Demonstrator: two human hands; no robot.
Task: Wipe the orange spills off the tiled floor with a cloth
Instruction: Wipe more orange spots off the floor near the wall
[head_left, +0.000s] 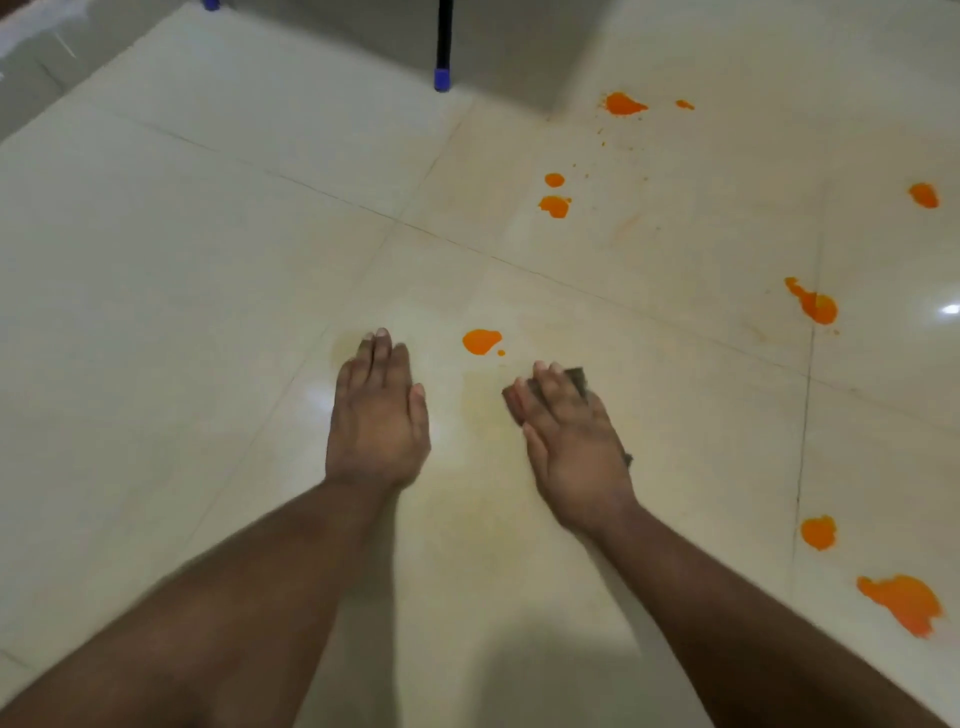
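Observation:
My right hand (571, 441) lies flat with straight fingers on a small dark cloth (577, 376), pressing it to the cream tiled floor (208, 260). Only the cloth's edges show around the fingers. My left hand (376, 415) rests flat on the floor beside it, holding nothing. An orange spill (480, 341) sits just beyond the two hands. Several more orange spills lie further off, among them a large one (904, 603) at the near right, one (814, 304) on a tile joint and one (622, 104) at the far side. A faint yellowish smear (483, 410) marks the floor between my hands.
A black furniture leg with a blue foot (442, 78) stands on the floor at the far centre, and another blue foot (210, 5) shows at the top left. Grout lines cross the glossy tiles.

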